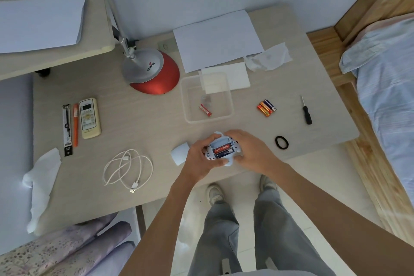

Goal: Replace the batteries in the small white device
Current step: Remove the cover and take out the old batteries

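Both hands grip the device, left hand and right hand on opposite ends; its batteries lie crosswise between them, cover beside the left.

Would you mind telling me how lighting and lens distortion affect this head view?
Head view: soft, even light, faint shadows; mild glare on the lamp base; wide-angle bending curves the table edges; the white device in both hands is sharp enough to show two batteries.

white device edges hidden by hands, battery labels too small
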